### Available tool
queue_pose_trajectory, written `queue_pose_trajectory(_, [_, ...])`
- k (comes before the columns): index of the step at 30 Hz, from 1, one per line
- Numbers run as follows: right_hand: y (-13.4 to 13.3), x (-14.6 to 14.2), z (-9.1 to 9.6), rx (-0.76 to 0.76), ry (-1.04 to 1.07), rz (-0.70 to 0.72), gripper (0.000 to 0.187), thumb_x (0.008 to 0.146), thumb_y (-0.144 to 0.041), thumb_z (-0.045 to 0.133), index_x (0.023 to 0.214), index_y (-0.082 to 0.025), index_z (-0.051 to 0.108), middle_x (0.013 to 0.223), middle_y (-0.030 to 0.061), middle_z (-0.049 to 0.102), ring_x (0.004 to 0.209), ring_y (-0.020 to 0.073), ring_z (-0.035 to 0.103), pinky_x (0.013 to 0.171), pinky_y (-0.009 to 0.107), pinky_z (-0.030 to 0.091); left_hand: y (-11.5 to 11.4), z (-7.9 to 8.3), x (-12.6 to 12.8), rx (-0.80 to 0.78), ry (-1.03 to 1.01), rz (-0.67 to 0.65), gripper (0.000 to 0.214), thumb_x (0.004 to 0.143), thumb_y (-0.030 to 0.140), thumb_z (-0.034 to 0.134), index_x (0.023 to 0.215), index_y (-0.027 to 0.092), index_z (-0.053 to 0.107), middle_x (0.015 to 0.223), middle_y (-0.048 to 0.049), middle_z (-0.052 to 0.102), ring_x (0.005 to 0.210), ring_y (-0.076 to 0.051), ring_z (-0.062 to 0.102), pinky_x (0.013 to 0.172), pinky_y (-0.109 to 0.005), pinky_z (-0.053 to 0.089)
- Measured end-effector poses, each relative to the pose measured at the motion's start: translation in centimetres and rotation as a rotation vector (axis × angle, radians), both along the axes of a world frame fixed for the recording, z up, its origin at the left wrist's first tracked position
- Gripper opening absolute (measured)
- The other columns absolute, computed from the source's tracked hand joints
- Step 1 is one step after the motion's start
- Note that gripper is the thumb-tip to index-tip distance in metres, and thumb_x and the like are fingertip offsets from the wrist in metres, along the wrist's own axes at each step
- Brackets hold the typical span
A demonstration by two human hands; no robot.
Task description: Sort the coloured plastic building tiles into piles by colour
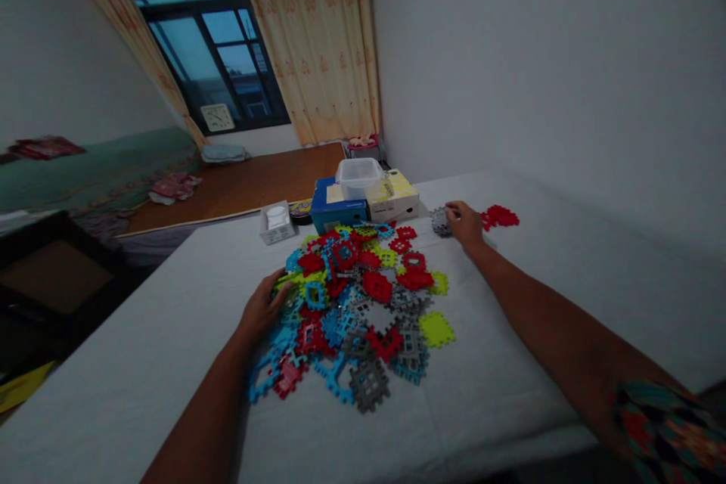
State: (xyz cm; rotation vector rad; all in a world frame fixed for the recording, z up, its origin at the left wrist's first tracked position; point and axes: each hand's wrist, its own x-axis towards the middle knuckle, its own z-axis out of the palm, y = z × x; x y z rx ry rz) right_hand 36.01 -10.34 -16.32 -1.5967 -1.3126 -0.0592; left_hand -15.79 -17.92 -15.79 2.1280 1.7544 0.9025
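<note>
A heap of flat interlocking plastic tiles [357, 302], red, blue, grey and lime green, lies on the white table [510, 393]. My left hand [262, 308] rests on the heap's left edge, fingers curled over a lime green tile [295, 281]. My right hand [463, 223] reaches to the far right of the heap, its fingers closed on a grey tile [439, 221]. Just right of that hand lie red tiles [499, 217] set apart from the heap.
Behind the heap stand a blue box [334, 213], a yellow and white box [394, 197] with a clear plastic tub [358, 176] on top, and a small white container [276, 222]. A white wall runs along the right. A wooden surface, curtains and a window lie beyond.
</note>
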Motion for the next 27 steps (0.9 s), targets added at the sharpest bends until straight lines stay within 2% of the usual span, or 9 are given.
queue_pose_trajectory(4, [0.2, 3.4, -0.6, -0.11, 0.01, -0.009, 0.033, 0.087, -0.038, 0.053, 0.104, -0.016, 0.07, 0.101, 0.0114, 0.074, 0.088, 0.0227, 0.067, 0.079, 0.033, 0.05, 0.0, 0.1, 0.0, -0.027, 0.007, -0.001, 0.066, 0.086, 0.062, 0.041, 0.132, 0.017, 0.055, 0.129, -0.0124, 0.064, 0.12, -0.028, 0.059, 0.105, -0.044, 0.045])
queue_pose_trajectory(8, [-0.1, 3.4, -0.6, -0.238, -0.052, -0.022, 0.044, 0.092, -0.051, 0.044, 0.088, -0.019, 0.073, 0.081, 0.0075, 0.074, 0.073, 0.0195, 0.064, 0.066, 0.028, 0.045, 0.1, -0.2, -0.2, -0.018, 0.004, -0.004, 0.065, 0.086, 0.063, 0.041, 0.131, 0.019, 0.056, 0.128, -0.012, 0.064, 0.121, -0.029, 0.059, 0.105, -0.045, 0.044])
queue_pose_trajectory(10, [-0.3, 2.8, -0.5, -0.357, -0.052, 0.075, 0.049, 0.093, -0.052, 0.04, 0.081, -0.019, 0.073, 0.073, 0.006, 0.072, 0.067, 0.0182, 0.063, 0.062, 0.027, 0.043, 0.2, -0.3, -0.2, -0.01, -0.003, -0.007, 0.065, 0.086, 0.063, 0.041, 0.13, 0.018, 0.056, 0.127, -0.0121, 0.065, 0.12, -0.028, 0.059, 0.105, -0.045, 0.045])
queue_pose_trajectory(12, [-0.5, 2.1, -0.5, -0.412, -0.105, 0.197, 0.046, 0.093, -0.049, 0.042, 0.078, -0.019, 0.073, 0.074, 0.0055, 0.072, 0.069, 0.0182, 0.063, 0.063, 0.027, 0.043, 0.3, -0.4, -0.3, -0.008, -0.006, -0.008, 0.064, 0.086, 0.063, 0.042, 0.13, 0.018, 0.056, 0.127, -0.0122, 0.065, 0.119, -0.028, 0.06, 0.104, -0.044, 0.045])
queue_pose_trajectory(15, [-0.8, 1.0, -0.2, -0.332, -0.231, 0.283, 0.042, 0.092, -0.045, 0.043, 0.079, -0.018, 0.072, 0.08, 0.0058, 0.072, 0.074, 0.0188, 0.063, 0.067, 0.027, 0.042, 0.2, -0.4, -0.3, -0.023, 0.005, -0.015, 0.064, 0.087, 0.061, 0.042, 0.131, 0.018, 0.056, 0.128, -0.0121, 0.064, 0.12, -0.028, 0.059, 0.105, -0.044, 0.044])
queue_pose_trajectory(17, [-0.9, 0.1, 0.3, -0.301, -0.242, 0.344, 0.04, 0.091, -0.045, 0.044, 0.079, -0.018, 0.071, 0.077, 0.0056, 0.072, 0.07, 0.0181, 0.062, 0.065, 0.027, 0.042, 0.2, -0.3, -0.4, -0.033, 0.013, -0.018, 0.065, 0.087, 0.062, 0.041, 0.132, 0.017, 0.055, 0.13, -0.0128, 0.063, 0.121, -0.028, 0.058, 0.106, -0.044, 0.043])
queue_pose_trajectory(20, [-1.4, -1.6, 1.1, -0.393, -0.221, 0.583, 0.038, 0.087, -0.048, 0.051, 0.081, -0.017, 0.072, 0.074, 0.0044, 0.071, 0.064, 0.0161, 0.061, 0.061, 0.025, 0.042, 0.2, -0.4, -0.5, -0.035, 0.012, -0.025, 0.067, 0.088, 0.063, 0.04, 0.134, 0.016, 0.054, 0.131, -0.0129, 0.062, 0.122, -0.028, 0.058, 0.108, -0.043, 0.042])
queue_pose_trajectory(23, [-1.9, -3.0, 1.5, -0.53, -0.246, 0.809, 0.035, 0.079, -0.051, 0.064, 0.083, -0.018, 0.074, 0.077, 0.0037, 0.073, 0.066, 0.0165, 0.063, 0.062, 0.025, 0.043, 0.2, -0.4, -0.5, -0.03, 0.003, -0.028, 0.067, 0.088, 0.064, 0.04, 0.133, 0.017, 0.054, 0.129, -0.0126, 0.063, 0.122, -0.028, 0.058, 0.108, -0.044, 0.042])
queue_pose_trajectory(27, [-2.2, -3.6, 1.2, -0.583, -0.227, 0.917, 0.03, 0.072, -0.043, 0.071, 0.088, -0.019, 0.074, 0.083, 0.0034, 0.074, 0.074, 0.0182, 0.065, 0.067, 0.025, 0.046, 0.3, -0.3, -0.5, -0.035, 0.003, -0.023, 0.069, 0.085, 0.067, 0.04, 0.131, 0.018, 0.056, 0.129, -0.0123, 0.063, 0.122, -0.029, 0.058, 0.107, -0.045, 0.043])
